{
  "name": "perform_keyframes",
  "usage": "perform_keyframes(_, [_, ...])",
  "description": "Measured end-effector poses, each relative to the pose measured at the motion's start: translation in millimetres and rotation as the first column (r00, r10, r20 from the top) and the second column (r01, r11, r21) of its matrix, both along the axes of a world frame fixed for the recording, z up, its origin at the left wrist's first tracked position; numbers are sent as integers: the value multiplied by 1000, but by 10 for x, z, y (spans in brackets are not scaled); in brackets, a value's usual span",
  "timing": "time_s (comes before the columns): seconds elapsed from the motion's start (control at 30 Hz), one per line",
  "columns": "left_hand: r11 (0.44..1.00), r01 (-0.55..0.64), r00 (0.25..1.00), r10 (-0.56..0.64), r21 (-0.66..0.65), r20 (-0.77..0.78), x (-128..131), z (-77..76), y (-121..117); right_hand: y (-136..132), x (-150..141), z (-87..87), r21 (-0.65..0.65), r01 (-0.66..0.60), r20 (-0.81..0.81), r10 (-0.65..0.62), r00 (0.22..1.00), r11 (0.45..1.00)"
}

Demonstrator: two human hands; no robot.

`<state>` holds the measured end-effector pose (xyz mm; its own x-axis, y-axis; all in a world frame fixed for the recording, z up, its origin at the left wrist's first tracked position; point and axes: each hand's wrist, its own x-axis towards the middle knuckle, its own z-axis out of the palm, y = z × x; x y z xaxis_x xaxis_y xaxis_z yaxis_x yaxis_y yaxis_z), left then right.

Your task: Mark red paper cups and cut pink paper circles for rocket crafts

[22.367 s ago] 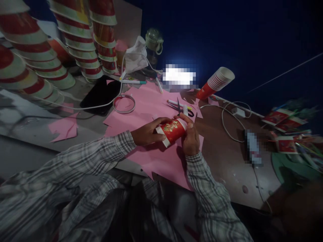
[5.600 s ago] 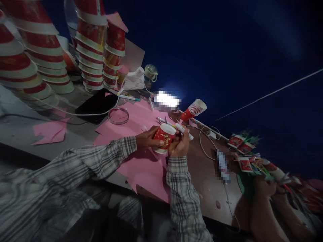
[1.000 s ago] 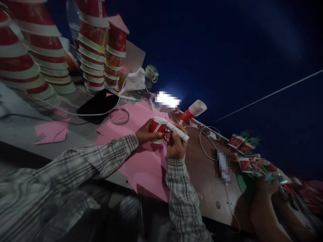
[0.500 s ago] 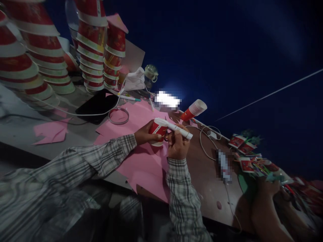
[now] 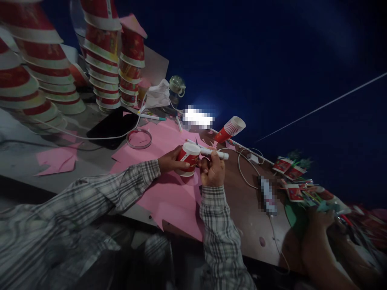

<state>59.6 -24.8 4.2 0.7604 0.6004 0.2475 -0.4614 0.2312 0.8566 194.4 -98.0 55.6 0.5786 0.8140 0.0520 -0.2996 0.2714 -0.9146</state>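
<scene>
My left hand [image 5: 168,160] is wrapped round a red paper cup [image 5: 188,158] with a white rim, held just above a pink paper sheet [image 5: 169,189]. My right hand [image 5: 213,172] is closed round a white marker [image 5: 213,152], which lies across the cup's right side, its tip near the rim. Both sleeves are grey plaid. The scene is dim.
Tall stacks of red-and-white cups [image 5: 102,60] stand at the back left. A tape ring [image 5: 138,138], a black phone [image 5: 113,123], a tipped sleeve of red cups [image 5: 229,129], white cables [image 5: 244,169] and another person's arm [image 5: 314,245] at lower right surround the table [image 5: 250,217].
The marker has dropped from lying over the cup's rim to its right side, and the cup has tilted a little. The view has shifted slightly.
</scene>
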Motion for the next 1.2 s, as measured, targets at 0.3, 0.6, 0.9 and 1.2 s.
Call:
perform_keyframes(0.3, [989,144,988,-143,12,-63,-98,137,-38,18,84,-75,-73,-52,9,53,999,996])
perform_keyframes(0.6, [963,4,1000,-3,-270,7,-19,105,-33,109,122,-245,33,-24,-184,29,982,999])
perform_keyframes(0.9, [971,-137,990,136,-196,-19,89,37,-110,24,-80,-171,109,97,78,-105,991,989])
perform_keyframes(1.2, [984,-174,977,167,-38,-133,24,37,-58,-28,-111,-119,137,63,236,-95,967,989])
